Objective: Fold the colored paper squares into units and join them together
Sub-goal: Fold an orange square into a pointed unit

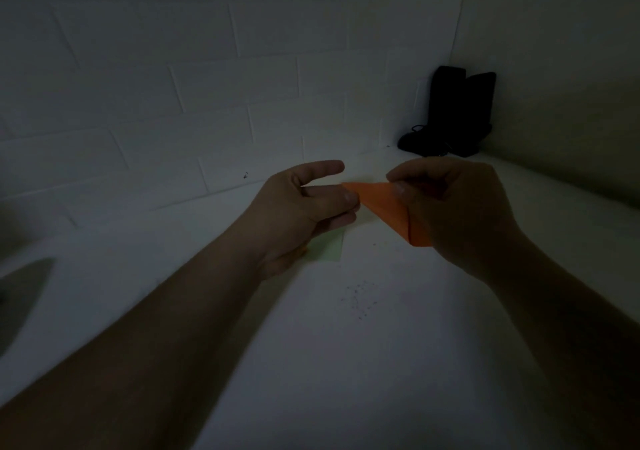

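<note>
A folded orange paper [384, 205] hangs in the air above the white table [346, 363], shaped like a triangle with its point toward the left. My right hand [460, 214] grips its right side with curled fingers and thumb. My left hand [304, 203] pinches the paper's left tip between thumb and a finger, with the index finger stretched out above. A pale green paper square [330, 250] lies flat on the table, partly hidden under my left hand.
The scene is dim. A white brick wall [207, 85] rises behind the table. Two dark upright objects [457, 113] stand in the back right corner. Small dark specks [360, 299] dot the table in front of the hands.
</note>
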Demonstrator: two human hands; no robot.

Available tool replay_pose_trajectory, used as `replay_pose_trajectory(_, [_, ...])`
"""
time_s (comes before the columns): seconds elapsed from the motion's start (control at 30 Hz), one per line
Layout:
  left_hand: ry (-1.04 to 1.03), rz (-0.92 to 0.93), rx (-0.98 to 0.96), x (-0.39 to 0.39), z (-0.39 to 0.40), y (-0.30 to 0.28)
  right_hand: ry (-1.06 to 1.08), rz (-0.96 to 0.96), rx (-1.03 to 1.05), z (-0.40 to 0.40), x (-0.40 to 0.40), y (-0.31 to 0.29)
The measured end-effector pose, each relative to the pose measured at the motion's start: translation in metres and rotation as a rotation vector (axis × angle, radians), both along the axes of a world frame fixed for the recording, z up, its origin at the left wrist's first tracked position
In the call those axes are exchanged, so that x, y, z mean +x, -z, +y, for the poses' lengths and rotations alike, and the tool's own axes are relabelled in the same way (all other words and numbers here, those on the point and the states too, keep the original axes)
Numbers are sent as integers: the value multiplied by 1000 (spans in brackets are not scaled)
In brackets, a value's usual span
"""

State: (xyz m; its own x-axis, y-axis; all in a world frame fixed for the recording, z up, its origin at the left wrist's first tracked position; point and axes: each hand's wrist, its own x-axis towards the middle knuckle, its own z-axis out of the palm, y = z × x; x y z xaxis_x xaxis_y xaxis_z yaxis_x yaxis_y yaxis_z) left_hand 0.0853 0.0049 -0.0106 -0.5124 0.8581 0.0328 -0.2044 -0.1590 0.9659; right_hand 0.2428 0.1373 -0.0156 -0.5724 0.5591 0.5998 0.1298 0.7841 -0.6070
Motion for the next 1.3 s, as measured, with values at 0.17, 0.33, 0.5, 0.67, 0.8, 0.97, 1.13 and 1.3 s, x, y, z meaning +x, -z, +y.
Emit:
replay_pose_trajectory(0.17, [-7,-50,-1,1,1,0,9,56,-13,2,1,2])
replay_pose_trajectory(0.33, [-24,-64,22,1,1,0,-8,73,-29,0,0,1])
replay_pose_trajectory(0.5, [-31,-5,49,1,0,0,-3,82,-22,-2,0,0])
replay_pose_trajectory(0.67, [-36,50,61,4,0,0,9,108,-7,-4,2,-1])
replay_pose_trajectory(0.8, [-73,77,105,3,1,1,12,88,-5,-3,1,-2])
replay_pose_trajectory(0.97, [-63,76,132,1,0,-1,3,129,-66,-2,2,-2])
replay_pose_trajectory(1.13, [-20,72,135,-1,-1,-2,-5,135,-69,-2,2,-3])
replay_pose_trajectory(1.3, [-9,32,120,2,0,-1,-17,128,-62,-4,1,-4])
